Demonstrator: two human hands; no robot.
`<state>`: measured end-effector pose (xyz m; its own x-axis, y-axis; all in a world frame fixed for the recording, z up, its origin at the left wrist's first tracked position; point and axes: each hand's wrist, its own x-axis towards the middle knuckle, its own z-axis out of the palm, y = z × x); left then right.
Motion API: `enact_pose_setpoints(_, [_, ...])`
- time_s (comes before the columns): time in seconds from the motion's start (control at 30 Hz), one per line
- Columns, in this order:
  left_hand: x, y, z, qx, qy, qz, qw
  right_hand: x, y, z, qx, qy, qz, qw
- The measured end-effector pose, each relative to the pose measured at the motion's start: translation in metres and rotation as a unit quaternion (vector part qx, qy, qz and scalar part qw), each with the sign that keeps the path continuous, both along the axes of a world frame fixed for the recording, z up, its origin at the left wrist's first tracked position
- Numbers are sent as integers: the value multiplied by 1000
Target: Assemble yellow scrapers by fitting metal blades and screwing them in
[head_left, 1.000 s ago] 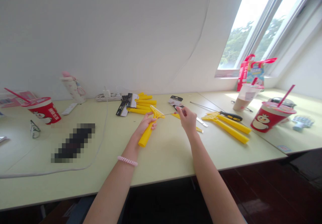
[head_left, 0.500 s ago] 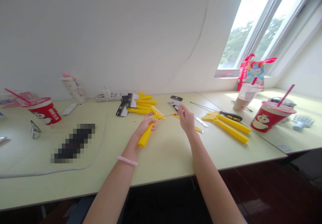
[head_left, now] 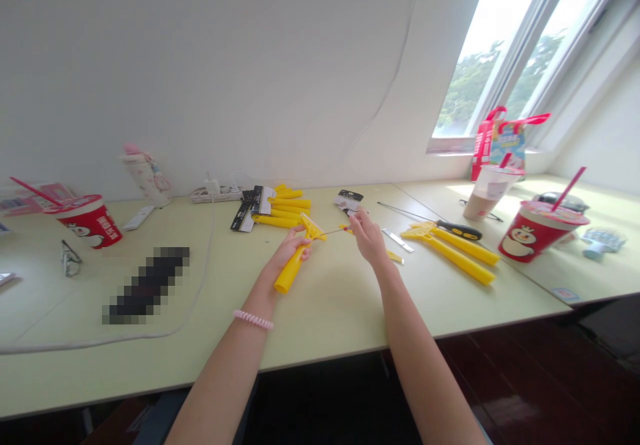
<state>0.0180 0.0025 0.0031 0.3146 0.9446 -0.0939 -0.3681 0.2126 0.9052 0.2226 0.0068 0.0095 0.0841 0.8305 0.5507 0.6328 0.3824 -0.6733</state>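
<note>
My left hand (head_left: 291,246) is closed around the neck of a yellow scraper (head_left: 291,270), its wide head pointing up and away and its hollow handle end towards me. My right hand (head_left: 367,235) is closed on a small screwdriver (head_left: 336,230); its thin shaft reaches left to the scraper head, while the fingers hide most of the handle. Whether the tip sits in a screw is too small to tell. Just right of my right hand lies a flat metal blade (head_left: 399,241). Part of a yellow piece (head_left: 395,257) shows below that blade, and a black-and-white card (head_left: 349,200) lies beyond the hand.
Several yellow scrapers with cards (head_left: 287,213) are piled at the back. Two yellow scrapers (head_left: 457,253) and a black-handled screwdriver (head_left: 459,230) lie right. Red cups (head_left: 535,238) stand at both sides. A white cable (head_left: 193,308) crosses the table's left side.
My right hand has shifted slightly left and turned a little on the small screwdriver. The scraper in my left hand has barely moved.
</note>
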Motion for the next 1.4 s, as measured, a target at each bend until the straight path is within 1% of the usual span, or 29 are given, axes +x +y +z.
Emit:
enact_pose_setpoints(0.07, [0, 0, 0, -4, 8, 3, 1000, 0, 1, 0, 1, 3, 8, 1000])
enact_pose_setpoints(0.2, [0, -1, 2, -2, 6, 0, 1000, -1, 2, 0, 49, 7, 29, 998])
enact_pose_setpoints(0.27, [1, -3, 3, 1, 4, -4, 1000, -1, 2, 1, 61, 12, 18, 998])
enact_pose_setpoints(0.33, [2, -4, 4, 3, 3, -9, 1000, -1, 1, 1, 53, 6, -12, 998])
enact_pose_setpoints(0.4, [2, -5, 5, 5, 7, -11, 1000, 0, 0, 0, 35, -5, -26, 999])
enact_pose_setpoints(0.5, [2, -4, 5, 4, 16, -2, 1000, 0, 1, 0, 19, -8, -7, 1000])
enact_pose_setpoints(0.63, [1, -3, 3, 2, 17, 9, 1000, -1, 2, 0, 33, -13, 32, 999])
enact_pose_setpoints(0.7, [1, -3, 3, 2, 17, 9, 1000, -1, 1, 1, 27, -24, 40, 999])
enact_pose_setpoints(0.77, [1, -3, 3, 4, 18, 4, 1000, -1, -1, 3, 11, -34, 24, 999])
enact_pose_setpoints(0.83, [1, -3, 4, 6, 21, -3, 1000, 0, -2, 3, -7, -36, -5, 999])
enact_pose_setpoints(0.9, [0, -3, 3, 7, 24, -4, 1000, 1, -2, 3, -24, -32, -16, 999])
enact_pose_setpoints(1.0, [-1, -1, 2, 13, 24, 4, 1000, 2, -1, 2, -26, -26, 0, 999])
enact_pose_setpoints(1.17, [-4, 0, 0, 17, 26, 7, 1000, 0, -1, 1, 3, -24, 36, 999])
enact_pose_setpoints(1.4, [-1, -2, 3, 3, 32, 6, 999, 0, -1, 2, -26, -46, -16, 998])
